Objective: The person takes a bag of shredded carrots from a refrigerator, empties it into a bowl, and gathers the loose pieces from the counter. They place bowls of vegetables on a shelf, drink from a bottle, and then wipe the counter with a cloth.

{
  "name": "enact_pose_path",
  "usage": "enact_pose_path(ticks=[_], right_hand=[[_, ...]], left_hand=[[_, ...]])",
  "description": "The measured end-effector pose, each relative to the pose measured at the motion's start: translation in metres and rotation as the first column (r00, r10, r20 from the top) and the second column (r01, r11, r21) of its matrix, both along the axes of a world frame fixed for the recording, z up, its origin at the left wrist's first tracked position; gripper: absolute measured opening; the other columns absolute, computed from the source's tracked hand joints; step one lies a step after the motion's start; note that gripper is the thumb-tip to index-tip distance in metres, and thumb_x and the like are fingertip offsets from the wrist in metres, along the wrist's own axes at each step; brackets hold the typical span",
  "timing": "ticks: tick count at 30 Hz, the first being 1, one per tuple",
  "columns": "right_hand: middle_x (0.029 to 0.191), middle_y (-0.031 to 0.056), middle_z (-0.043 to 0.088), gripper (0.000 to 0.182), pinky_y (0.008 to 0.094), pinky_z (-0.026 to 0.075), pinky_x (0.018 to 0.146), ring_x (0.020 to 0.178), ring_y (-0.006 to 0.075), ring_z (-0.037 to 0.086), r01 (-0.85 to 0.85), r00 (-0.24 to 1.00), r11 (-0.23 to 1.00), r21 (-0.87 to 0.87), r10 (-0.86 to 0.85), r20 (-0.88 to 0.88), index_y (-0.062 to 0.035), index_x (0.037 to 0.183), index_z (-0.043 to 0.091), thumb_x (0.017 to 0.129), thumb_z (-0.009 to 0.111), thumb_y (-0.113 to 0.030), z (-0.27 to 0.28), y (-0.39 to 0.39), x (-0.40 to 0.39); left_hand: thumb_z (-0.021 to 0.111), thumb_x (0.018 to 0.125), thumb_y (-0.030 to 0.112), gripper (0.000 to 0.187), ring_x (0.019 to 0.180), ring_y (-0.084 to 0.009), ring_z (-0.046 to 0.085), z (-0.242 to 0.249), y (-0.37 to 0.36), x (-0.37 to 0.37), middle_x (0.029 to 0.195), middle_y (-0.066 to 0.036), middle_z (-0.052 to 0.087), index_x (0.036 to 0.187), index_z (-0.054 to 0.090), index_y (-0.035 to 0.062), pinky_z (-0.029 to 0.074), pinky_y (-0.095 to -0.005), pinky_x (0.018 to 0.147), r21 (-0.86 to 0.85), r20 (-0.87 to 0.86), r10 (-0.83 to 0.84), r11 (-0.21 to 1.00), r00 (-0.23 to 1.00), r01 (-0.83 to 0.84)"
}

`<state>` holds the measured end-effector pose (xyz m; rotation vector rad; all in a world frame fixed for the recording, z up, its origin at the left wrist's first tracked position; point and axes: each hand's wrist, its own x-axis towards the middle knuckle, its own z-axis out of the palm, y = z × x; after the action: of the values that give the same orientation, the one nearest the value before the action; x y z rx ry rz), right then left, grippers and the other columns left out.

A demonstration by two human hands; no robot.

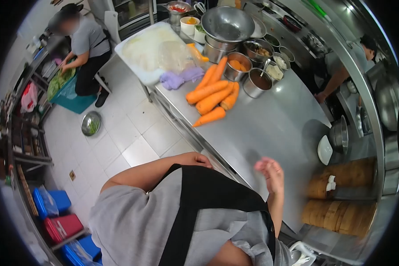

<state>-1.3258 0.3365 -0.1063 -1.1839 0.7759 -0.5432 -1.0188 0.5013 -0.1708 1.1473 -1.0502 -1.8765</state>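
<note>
My left hand [201, 160] is beside the table's near edge, its fingers curled in and no object visible in it. My right hand [271, 174] is raised over the near side of the steel table [275, 128], fingers loosely bent, slightly blurred, and holding nothing visible. Several orange carrots [207, 92] lie piled on the table, away from both hands. Behind them are a purple cloth [172, 80] and a white cutting board [139, 46] with a clear plastic bag [175, 55] on it.
Metal pots, including one of brown sauce [258, 84], and a large steel bowl [227, 24] stand at the back. A white dish [325, 150] and bamboo steamers [339, 216] are right. One person [86, 37] sits over a green tub [77, 102]; another [348, 64] is at far right.
</note>
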Motion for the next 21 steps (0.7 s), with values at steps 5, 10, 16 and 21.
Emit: enact_pose_path(ticks=[5,10,16,21], right_hand=[[0.088,0.0072,0.064,0.016,0.0282,0.048,0.069,0.076,0.0131,0.059,0.439,0.898,0.898,0.021,-0.439,0.035,-0.0060,0.104,0.059,0.093,0.057,-0.017,-0.031,-0.002,0.092],[0.088,0.0053,0.064,0.018,0.0265,0.049,0.074,0.082,0.0127,0.060,0.035,0.997,0.987,-0.160,-0.045,-0.055,-0.0041,0.108,0.058,0.093,0.055,-0.013,-0.022,0.051,0.223],[0.093,0.0031,0.064,0.018,0.0249,0.048,0.080,0.088,0.0103,0.061,-0.443,0.892,0.868,-0.225,0.402,-0.205,-0.0013,0.109,0.059,0.093,0.054,-0.009,0.015,0.088,0.282],[0.092,0.0045,0.064,0.020,0.0247,0.047,0.079,0.088,0.0116,0.061,-0.295,0.954,0.909,-0.295,0.264,-0.140,0.0005,0.111,0.058,0.092,0.055,-0.006,0.016,0.076,0.255]], left_hand=[[0.073,0.081,0.019,0.039,0.102,-0.0225,0.059,0.004,0.010,0.120,0.111,-0.012,0.061,0.115,0.059,0.0062,0.047,-0.0333,0.087,-0.414,0.458,0.479,0.861,0.749,-0.296],[0.084,0.064,0.027,0.103,0.129,-0.0477,0.026,0.053,-0.047,0.224,0.146,-0.026,0.016,0.144,0.021,0.0104,0.032,-0.0511,0.105,-0.895,0.422,0.897,0.388,-0.132,-0.222],[0.076,0.072,0.022,0.080,0.124,-0.0405,0.043,0.080,-0.133,0.272,0.128,-0.023,0.048,0.139,0.036,0.0076,0.042,-0.0458,0.097,-0.646,0.729,0.684,0.692,0.009,-0.322],[0.063,0.081,0.009,0.046,0.107,-0.0263,0.059,0.061,-0.149,0.286,0.105,-0.011,0.065,0.126,0.050,0.0056,0.047,-0.0360,0.091,-0.676,0.084,0.965,0.237,0.247,-0.698]])
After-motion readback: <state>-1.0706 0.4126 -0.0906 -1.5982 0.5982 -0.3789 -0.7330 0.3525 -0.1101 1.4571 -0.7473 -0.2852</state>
